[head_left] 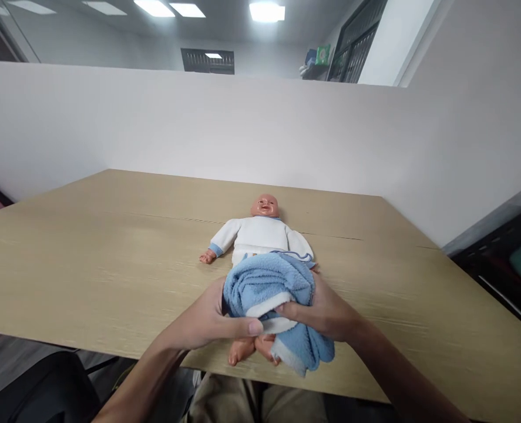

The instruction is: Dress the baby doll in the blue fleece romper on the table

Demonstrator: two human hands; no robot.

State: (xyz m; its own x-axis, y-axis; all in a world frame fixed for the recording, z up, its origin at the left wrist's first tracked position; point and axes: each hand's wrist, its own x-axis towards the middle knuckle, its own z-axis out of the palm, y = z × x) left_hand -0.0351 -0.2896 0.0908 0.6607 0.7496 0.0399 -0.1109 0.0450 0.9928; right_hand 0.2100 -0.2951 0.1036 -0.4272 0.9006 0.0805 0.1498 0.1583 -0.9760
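Observation:
A baby doll (pixel 260 230) in a white top with blue cuffs lies on its back on the wooden table (pixel 88 258), head away from me. A bunched light-blue fleece garment (pixel 266 285) with white lining covers its hips and legs. My left hand (pixel 211 320) grips the garment's left side, thumb across the white edge. My right hand (pixel 322 311) holds its right side. The doll's bare feet (pixel 249 349) stick out below my hands at the table's near edge.
A white partition wall (pixel 154 117) stands behind the table. A dark shelf or cabinet (pixel 507 264) with a teal object is at the right. My lap and a dark chair (pixel 44 388) show below the table edge.

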